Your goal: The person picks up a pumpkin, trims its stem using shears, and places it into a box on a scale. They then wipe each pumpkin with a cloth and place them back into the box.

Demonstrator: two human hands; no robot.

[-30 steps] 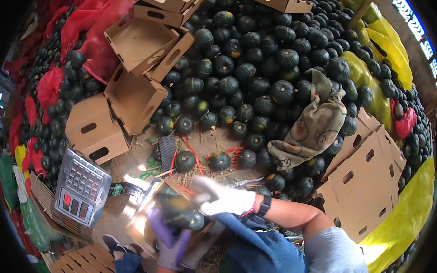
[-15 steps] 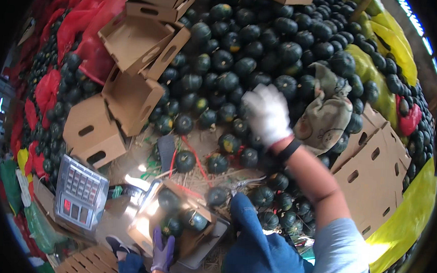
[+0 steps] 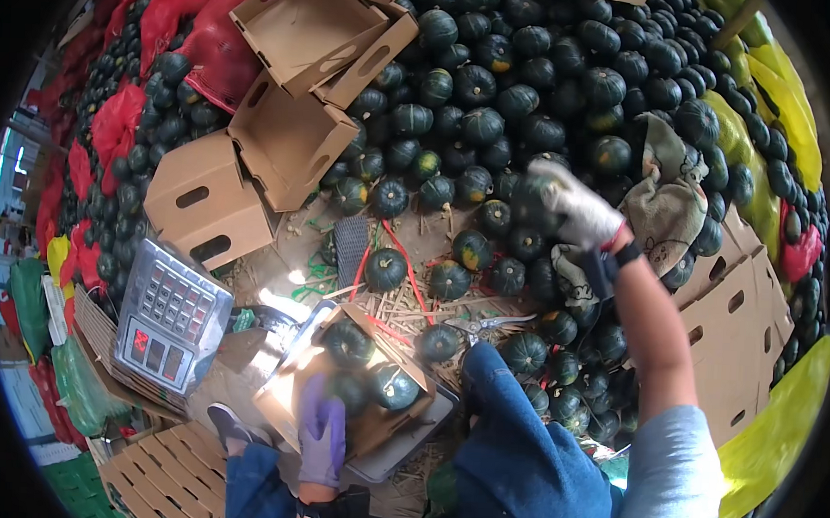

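My right hand [image 3: 584, 211], in a white glove, is closed on a dark green squash [image 3: 533, 201] above the pile; the squash is slightly blurred. Low in the view, my left hand [image 3: 320, 435], in a purple glove, reaches into an open cardboard box [image 3: 284, 403]. Its fingers lie against the left side of a blurred green squash [image 3: 351, 391] and appear to grip it; the far side of that grip is hidden. Two more squashes sit in the box, one at the back [image 3: 347, 343] and one at the right [image 3: 394, 386]. The box rests on a scale platform [image 3: 402, 444].
A scale display with keypad [image 3: 173, 321] stands left of the box. Empty cardboard boxes [image 3: 286, 147] lie beyond it. Flattened cartons [image 3: 736, 319] and a patterned cloth [image 3: 663, 210] are at the right. Pruning shears [image 3: 495, 324] lie on straw near my knee [image 3: 511, 402].
The view has shifted, so the scene sits farther up and right. My right hand, earlier blurred over the pile, now has a squash in its grip. My left hand stays at the box.
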